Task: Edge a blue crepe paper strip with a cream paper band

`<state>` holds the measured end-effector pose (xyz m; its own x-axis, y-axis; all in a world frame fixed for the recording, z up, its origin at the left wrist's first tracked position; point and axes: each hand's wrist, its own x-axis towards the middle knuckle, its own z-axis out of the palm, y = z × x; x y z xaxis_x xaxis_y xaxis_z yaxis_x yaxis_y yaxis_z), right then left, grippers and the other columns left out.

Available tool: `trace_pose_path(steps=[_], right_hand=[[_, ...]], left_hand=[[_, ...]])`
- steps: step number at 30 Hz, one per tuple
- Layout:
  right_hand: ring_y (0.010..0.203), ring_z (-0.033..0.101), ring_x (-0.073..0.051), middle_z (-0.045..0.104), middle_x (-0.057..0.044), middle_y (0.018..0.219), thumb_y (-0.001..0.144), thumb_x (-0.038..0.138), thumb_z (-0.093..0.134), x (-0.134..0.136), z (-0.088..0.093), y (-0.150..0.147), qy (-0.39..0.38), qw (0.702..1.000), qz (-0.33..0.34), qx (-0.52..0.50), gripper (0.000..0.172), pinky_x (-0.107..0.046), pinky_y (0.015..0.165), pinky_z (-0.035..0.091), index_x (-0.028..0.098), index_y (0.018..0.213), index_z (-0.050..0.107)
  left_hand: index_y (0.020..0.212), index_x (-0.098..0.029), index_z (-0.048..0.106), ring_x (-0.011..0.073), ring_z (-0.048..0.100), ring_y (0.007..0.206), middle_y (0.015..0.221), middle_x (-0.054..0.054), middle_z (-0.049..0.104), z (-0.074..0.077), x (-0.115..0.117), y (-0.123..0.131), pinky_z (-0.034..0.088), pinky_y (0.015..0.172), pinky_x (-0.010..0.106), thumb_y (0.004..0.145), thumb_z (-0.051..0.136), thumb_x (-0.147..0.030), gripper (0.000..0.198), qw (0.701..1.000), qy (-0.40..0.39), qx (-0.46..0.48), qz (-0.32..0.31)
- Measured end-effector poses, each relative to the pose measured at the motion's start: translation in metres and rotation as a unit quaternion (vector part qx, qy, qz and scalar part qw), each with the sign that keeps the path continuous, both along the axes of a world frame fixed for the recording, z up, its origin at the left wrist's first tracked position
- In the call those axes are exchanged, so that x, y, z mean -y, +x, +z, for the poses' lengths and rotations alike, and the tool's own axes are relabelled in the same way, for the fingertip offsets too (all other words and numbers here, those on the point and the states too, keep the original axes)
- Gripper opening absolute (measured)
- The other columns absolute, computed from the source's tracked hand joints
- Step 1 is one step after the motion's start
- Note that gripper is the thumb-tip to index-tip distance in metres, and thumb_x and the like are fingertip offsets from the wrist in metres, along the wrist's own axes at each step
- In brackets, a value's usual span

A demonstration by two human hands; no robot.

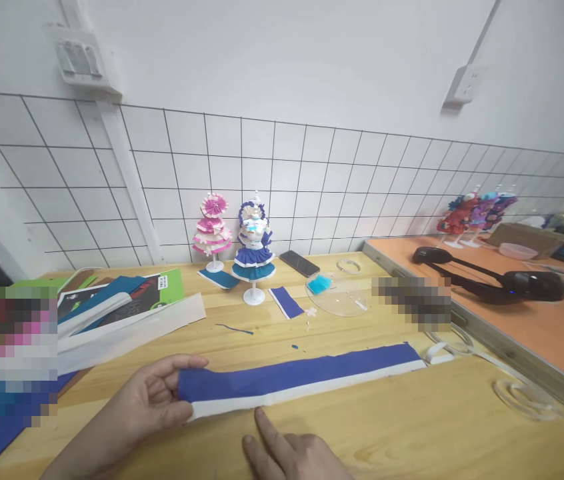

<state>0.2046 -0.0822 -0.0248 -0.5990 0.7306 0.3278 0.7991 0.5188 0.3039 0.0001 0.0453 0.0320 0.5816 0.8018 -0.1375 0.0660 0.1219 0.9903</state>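
A long dark-blue strip of paper or cloth (307, 370) with a white band along its near edge lies across the wooden table. My left hand (155, 397) grips its left end between thumb and fingers. At the white edge, the index fingertip of my right hand (295, 453) touches or nearly touches the strip; that hand holds nothing, and its thumb and index finger are apart. A white ribbon-like piece (439, 353) lies by the strip's far right end. Behind it, a small dress form in blue and white ruffles (255, 247) stands upright, beside a pink ruffled one (213, 230).
Coloured sheets (97, 313) are piled at the left. A short blue piece (286, 302), a clear round plate (342, 297) and a phone (299, 263) lie behind the strip. A black device (492, 273) rests on the orange table at right. Wire grid lines the wall.
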Motion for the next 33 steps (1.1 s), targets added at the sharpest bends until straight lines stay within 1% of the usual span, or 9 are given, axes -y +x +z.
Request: trace_pose_path(steps=[3, 8, 11, 15, 20, 23, 25, 29, 33], right_hand=[[0.034, 0.058, -0.018, 0.066, -0.027, 0.093, 0.087, 0.024, 0.041, 0.000, -0.004, 0.001, 0.007, 1.000, -0.021, 0.006, 0.027, -0.025, 0.024, 0.033, 0.005, 0.104, 0.049], [0.031, 0.056, -0.019, 0.066, -0.028, 0.090, 0.086, 0.030, 0.042, 0.000, -0.009, 0.000, 0.027, 0.999, -0.037, 0.012, 0.032, -0.025, 0.022, 0.032, 0.004, 0.103, 0.049], [0.032, 0.056, -0.019, 0.065, -0.029, 0.092, 0.085, 0.024, 0.044, 0.001, -0.009, -0.001, 0.026, 0.998, -0.049, 0.016, 0.030, -0.026, 0.023, 0.033, 0.002, 0.104, 0.050], [0.031, 0.055, -0.018, 0.066, -0.029, 0.091, 0.085, 0.017, 0.039, 0.002, -0.007, -0.002, 0.042, 0.998, -0.049, 0.014, 0.028, -0.025, 0.023, 0.032, 0.000, 0.104, 0.051], [0.031, 0.056, -0.018, 0.065, -0.029, 0.093, 0.085, 0.015, 0.037, 0.004, -0.004, -0.001, 0.037, 0.998, -0.051, 0.019, 0.028, -0.025, 0.022, 0.034, 0.001, 0.105, 0.051], [0.032, 0.057, -0.019, 0.065, -0.029, 0.093, 0.086, 0.019, 0.034, 0.005, 0.000, 0.000, 0.028, 0.999, -0.041, 0.012, 0.031, -0.025, 0.022, 0.036, 0.002, 0.104, 0.052], [0.033, 0.058, -0.017, 0.064, -0.028, 0.096, 0.087, 0.018, 0.031, 0.006, 0.003, 0.002, 0.033, 0.999, -0.029, -0.004, 0.031, -0.025, 0.023, 0.038, 0.003, 0.104, 0.053], [0.036, 0.059, -0.014, 0.065, -0.023, 0.100, 0.089, 0.015, 0.028, 0.006, 0.004, 0.002, 0.033, 0.999, 0.001, -0.039, 0.033, -0.022, 0.026, 0.041, 0.004, 0.104, 0.055], [0.033, 0.058, -0.016, 0.064, -0.026, 0.100, 0.089, 0.016, 0.029, 0.005, -0.001, 0.001, 0.020, 0.999, -0.035, -0.033, 0.031, -0.024, 0.027, 0.043, 0.004, 0.104, 0.053]], left_hand=[[0.096, -0.023, 0.063, 0.0208, 0.062, 0.070, 0.072, 0.001, 0.066, -0.001, 0.000, 0.000, 0.049, 0.063, 0.029, 0.053, 0.076, -0.035, 0.047, 1.000, 0.009, -0.002, 0.010], [0.095, -0.023, 0.065, 0.0200, 0.061, 0.066, 0.061, -0.002, 0.061, 0.002, 0.001, 0.001, 0.049, 0.061, 0.028, 0.052, 0.076, -0.031, 0.045, 0.999, 0.023, -0.011, 0.033], [0.094, -0.024, 0.065, 0.0191, 0.060, 0.062, 0.060, -0.002, 0.061, 0.003, 0.002, 0.001, 0.048, 0.056, 0.027, 0.052, 0.076, -0.031, 0.044, 0.999, 0.024, -0.005, 0.037], [0.094, -0.024, 0.064, 0.0167, 0.059, 0.058, 0.064, -0.002, 0.064, 0.004, 0.002, 0.002, 0.045, 0.051, 0.023, 0.052, 0.076, -0.033, 0.044, 0.999, 0.015, -0.003, 0.045], [0.092, -0.024, 0.064, 0.0211, 0.063, 0.071, 0.078, 0.001, 0.069, 0.006, 0.002, 0.002, 0.048, 0.059, 0.026, 0.051, 0.077, -0.033, 0.045, 0.998, 0.005, 0.009, 0.062], [0.093, -0.024, 0.063, 0.0222, 0.063, 0.074, 0.081, 0.002, 0.070, 0.007, 0.001, 0.002, 0.049, 0.064, 0.028, 0.050, 0.078, -0.034, 0.046, 0.998, 0.001, 0.012, 0.062], [0.095, -0.024, 0.063, 0.0227, 0.064, 0.077, 0.084, 0.002, 0.070, 0.009, 0.000, 0.003, 0.050, 0.067, 0.029, 0.052, 0.077, -0.035, 0.047, 0.998, -0.014, 0.020, 0.056], [0.095, -0.024, 0.062, 0.0227, 0.064, 0.077, 0.088, 0.003, 0.069, 0.014, 0.002, 0.005, 0.050, 0.064, 0.028, 0.054, 0.076, -0.034, 0.045, 0.998, -0.037, 0.015, 0.056], [0.094, -0.023, 0.062, 0.0218, 0.063, 0.079, 0.087, 0.002, 0.069, 0.017, 0.003, 0.004, 0.050, 0.066, 0.026, 0.053, 0.077, -0.031, 0.044, 0.996, -0.042, 0.035, 0.068]])
